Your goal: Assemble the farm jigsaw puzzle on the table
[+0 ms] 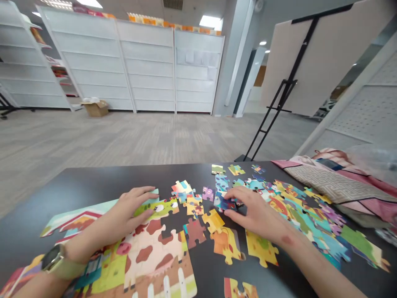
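Note:
My left hand (132,211) lies flat with fingers stretched over the upper edge of a partly joined farm jigsaw (151,256) showing a spotted cow, a fence and a red-roofed barn. Its fingertips touch the green strip with sheep. My right hand (249,209) is bent over a dark blue puzzle piece (222,202), thumb on the near side and fingers on the far side. Light blue pieces (221,182) lie just beyond it. A brown piece (194,231), a yellow piece (213,221) and a purple piece (208,193) lie between my hands.
Many loose, overlapping puzzle pieces (304,215) cover the right of the dark table (102,182). Folded pink and patterned cloth (335,182) lies at the right edge. Beyond stand a black easel (281,99) with a white board and white shelving (149,70).

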A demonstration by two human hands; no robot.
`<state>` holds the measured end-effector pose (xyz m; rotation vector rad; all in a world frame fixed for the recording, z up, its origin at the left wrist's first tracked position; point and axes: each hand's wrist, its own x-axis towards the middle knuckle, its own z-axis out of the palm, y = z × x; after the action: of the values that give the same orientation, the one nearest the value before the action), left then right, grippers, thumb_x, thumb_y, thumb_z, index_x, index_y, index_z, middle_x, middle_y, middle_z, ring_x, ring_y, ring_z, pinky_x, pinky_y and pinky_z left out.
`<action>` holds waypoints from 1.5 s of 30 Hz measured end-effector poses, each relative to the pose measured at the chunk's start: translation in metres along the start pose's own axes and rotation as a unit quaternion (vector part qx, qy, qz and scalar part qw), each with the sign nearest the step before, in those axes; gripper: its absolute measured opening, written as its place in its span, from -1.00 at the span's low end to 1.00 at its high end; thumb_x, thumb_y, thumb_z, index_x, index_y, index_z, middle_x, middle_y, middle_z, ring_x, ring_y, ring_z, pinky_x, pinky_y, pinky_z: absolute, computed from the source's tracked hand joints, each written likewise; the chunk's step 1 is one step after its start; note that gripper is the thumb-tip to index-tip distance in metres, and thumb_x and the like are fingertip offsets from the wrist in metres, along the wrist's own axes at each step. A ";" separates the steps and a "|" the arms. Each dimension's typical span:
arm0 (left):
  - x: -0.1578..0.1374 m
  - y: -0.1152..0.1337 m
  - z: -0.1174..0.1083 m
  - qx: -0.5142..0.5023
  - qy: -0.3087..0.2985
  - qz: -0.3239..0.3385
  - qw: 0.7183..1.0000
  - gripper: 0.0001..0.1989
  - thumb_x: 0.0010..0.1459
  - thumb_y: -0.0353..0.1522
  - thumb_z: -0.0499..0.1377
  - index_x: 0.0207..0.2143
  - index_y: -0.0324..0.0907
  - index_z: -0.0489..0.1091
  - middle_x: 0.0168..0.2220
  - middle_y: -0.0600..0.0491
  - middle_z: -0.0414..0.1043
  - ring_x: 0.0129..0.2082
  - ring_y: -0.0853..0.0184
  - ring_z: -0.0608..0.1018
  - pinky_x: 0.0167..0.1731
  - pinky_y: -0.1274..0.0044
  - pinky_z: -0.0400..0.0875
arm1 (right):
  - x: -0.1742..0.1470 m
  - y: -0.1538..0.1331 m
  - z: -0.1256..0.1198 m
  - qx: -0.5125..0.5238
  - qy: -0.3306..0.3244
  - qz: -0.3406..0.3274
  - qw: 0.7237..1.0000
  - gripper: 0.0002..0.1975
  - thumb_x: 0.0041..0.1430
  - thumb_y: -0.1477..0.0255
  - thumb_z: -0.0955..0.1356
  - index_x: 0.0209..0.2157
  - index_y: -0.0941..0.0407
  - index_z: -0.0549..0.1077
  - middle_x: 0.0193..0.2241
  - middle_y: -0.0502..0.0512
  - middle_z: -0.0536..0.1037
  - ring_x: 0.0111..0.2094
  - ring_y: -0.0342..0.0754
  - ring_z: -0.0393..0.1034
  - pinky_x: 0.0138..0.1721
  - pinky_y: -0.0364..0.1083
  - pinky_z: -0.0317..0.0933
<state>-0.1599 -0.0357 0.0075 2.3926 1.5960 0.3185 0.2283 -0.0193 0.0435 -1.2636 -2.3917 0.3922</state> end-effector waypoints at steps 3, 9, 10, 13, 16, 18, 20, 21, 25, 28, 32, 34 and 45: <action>0.001 -0.002 0.002 0.001 -0.004 -0.002 1.000 -0.53 0.36 0.00 -0.02 0.21 0.09 0.34 0.33 0.00 0.24 0.30 -0.01 0.31 0.21 0.13 0.30 | -0.005 -0.005 0.008 0.028 -0.038 -0.024 0.999 -0.76 0.20 0.45 0.38 -0.07 0.05 0.47 -0.04 0.13 0.55 0.01 0.06 0.42 0.06 0.08 0.33; 0.001 -0.006 0.004 0.007 -0.005 -0.006 1.000 -0.50 0.34 0.03 -0.02 0.22 0.10 0.33 0.33 0.00 0.24 0.29 -0.02 0.32 0.21 0.15 0.32 | -0.010 -0.016 0.016 0.048 -0.111 -0.060 0.991 -0.42 0.15 0.41 0.41 0.22 0.04 0.34 0.22 0.18 0.41 0.28 0.14 0.19 0.26 0.20 0.15; 0.000 -0.006 0.005 0.008 -0.006 -0.008 1.000 -0.50 0.34 0.03 -0.01 0.22 0.11 0.33 0.33 0.02 0.24 0.30 -0.01 0.32 0.21 0.16 0.32 | -0.010 -0.016 0.017 0.049 -0.123 -0.063 0.989 -0.39 0.13 0.40 0.41 0.24 0.05 0.33 0.24 0.18 0.39 0.31 0.16 0.14 0.29 0.22 0.10; 0.000 -0.007 0.005 0.010 -0.005 -0.010 1.000 -0.52 0.35 0.02 -0.01 0.22 0.14 0.33 0.35 0.06 0.21 0.31 0.01 0.30 0.22 0.17 0.31 | -0.009 -0.017 0.016 0.064 -0.133 -0.051 0.988 -0.51 0.15 0.46 0.39 0.14 0.04 0.40 0.16 0.14 0.46 0.26 0.11 0.21 0.28 0.20 0.11; -0.001 -0.007 0.006 0.009 -0.007 -0.009 1.000 -0.53 0.35 0.01 -0.02 0.22 0.13 0.32 0.35 0.05 0.20 0.32 0.01 0.28 0.23 0.15 0.29 | -0.007 -0.019 0.014 0.080 -0.117 -0.037 0.989 -0.60 0.11 0.51 0.39 0.01 0.05 0.44 0.05 0.12 0.51 0.14 0.05 0.34 0.20 0.10 0.23; -0.001 -0.007 0.006 0.007 -0.009 -0.008 1.000 -0.52 0.36 0.01 -0.02 0.23 0.12 0.31 0.35 0.03 0.19 0.32 0.01 0.27 0.23 0.14 0.28 | -0.007 -0.020 0.012 0.090 -0.105 -0.038 0.990 -0.63 0.09 0.51 0.39 -0.03 0.05 0.45 0.01 0.11 0.52 0.07 0.02 0.38 0.12 0.04 0.30; -0.001 -0.007 0.005 0.007 -0.009 -0.007 1.000 -0.53 0.37 0.00 -0.03 0.23 0.11 0.31 0.35 0.02 0.19 0.32 0.01 0.27 0.23 0.14 0.28 | -0.007 -0.019 0.010 0.098 -0.087 -0.045 0.990 -0.67 0.13 0.49 0.37 -0.03 0.05 0.47 0.00 0.10 0.54 0.03 0.01 0.42 0.08 0.02 0.32; -0.001 -0.007 0.005 0.006 -0.007 -0.006 1.000 -0.53 0.37 -0.01 -0.02 0.23 0.11 0.31 0.35 0.01 0.19 0.32 0.01 0.28 0.23 0.14 0.28 | -0.007 -0.018 0.010 0.099 -0.075 -0.047 0.991 -0.71 0.18 0.48 0.34 -0.04 0.04 0.48 -0.04 0.09 0.57 -0.01 0.00 0.45 0.05 0.02 0.33; -0.002 -0.006 0.005 0.003 -0.007 -0.002 1.000 -0.54 0.38 -0.02 -0.01 0.23 0.11 0.30 0.36 0.02 0.18 0.33 0.03 0.27 0.24 0.16 0.27 | -0.006 -0.014 0.011 0.129 -0.038 0.016 0.991 -0.76 0.33 0.40 0.23 -0.24 0.04 0.54 -0.37 0.02 0.60 -0.37 -0.09 0.48 -0.27 -0.06 0.37; -0.002 -0.006 0.004 0.003 -0.012 -0.007 1.000 -0.53 0.37 -0.01 -0.02 0.23 0.11 0.30 0.36 0.02 0.18 0.33 0.02 0.26 0.25 0.15 0.26 | -0.003 -0.011 0.014 0.269 -0.040 0.127 0.954 -0.78 0.29 0.27 0.29 -0.28 0.07 0.51 -0.46 -0.01 0.53 -0.52 -0.15 0.38 -0.48 -0.13 0.34; -0.001 -0.007 0.005 0.005 -0.012 -0.009 1.000 -0.52 0.36 0.01 -0.02 0.23 0.11 0.31 0.35 0.02 0.19 0.33 0.00 0.27 0.24 0.14 0.27 | 0.000 -0.009 0.016 0.384 -0.055 0.208 0.898 -0.75 0.15 0.19 0.41 -0.28 0.09 0.50 -0.50 -0.05 0.47 -0.54 -0.18 0.35 -0.53 -0.18 0.35; -0.001 -0.007 0.005 0.006 -0.013 -0.008 1.000 -0.52 0.36 0.01 -0.02 0.23 0.12 0.31 0.36 0.03 0.19 0.33 0.01 0.27 0.24 0.14 0.27 | 0.001 -0.009 0.017 0.394 -0.057 0.217 0.891 -0.75 0.10 0.21 0.45 -0.28 0.09 0.51 -0.50 -0.06 0.47 -0.53 -0.19 0.36 -0.53 -0.19 0.35; -0.001 -0.007 0.005 0.011 -0.010 -0.006 1.000 -0.52 0.35 0.00 -0.01 0.22 0.12 0.32 0.35 0.04 0.21 0.32 0.02 0.29 0.23 0.17 0.30 | -0.002 -0.008 0.017 0.387 -0.075 0.211 0.895 -0.81 0.08 0.27 0.44 -0.33 0.10 0.57 -0.52 -0.03 0.52 -0.51 -0.18 0.37 -0.48 -0.16 0.31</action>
<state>-0.1651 -0.0344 -0.0001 2.3942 1.6128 0.2763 0.2153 -0.0263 0.0319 -1.3440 -1.7101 1.4439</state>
